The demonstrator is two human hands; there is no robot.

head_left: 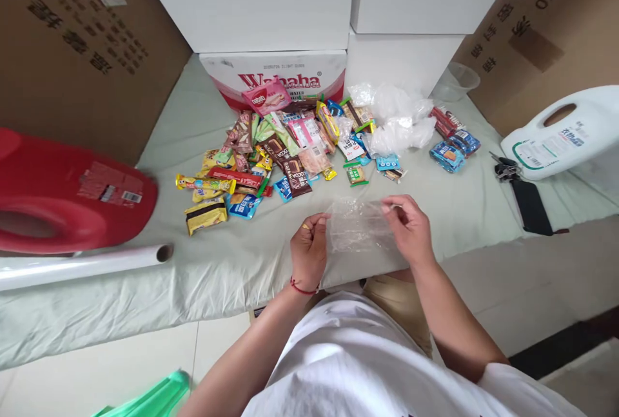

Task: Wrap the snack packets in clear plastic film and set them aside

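A clear plastic bag [360,229] is stretched flat between my two hands, above the front edge of the cloth-covered table. My left hand [309,246] pinches its left edge between thumb and fingers. On the opposite side, my right hand [410,227] grips the upper right corner with closed fingers. Just beyond the bag lies a pile of wrapped snacks, among them brown cocoa packets [296,175], a pink wafer packet [267,96] and a yellow packet [206,216]. Several crumpled clear bags [399,120] rest at the pile's right side.
A red jug [72,191] and a white roll [87,265] lie on the left. To the right are a white detergent bottle [570,133], keys [505,169], a black phone [530,205] and small snack packs [454,143]. White boxes [261,4] and cardboard [82,43] enclose the table's back.
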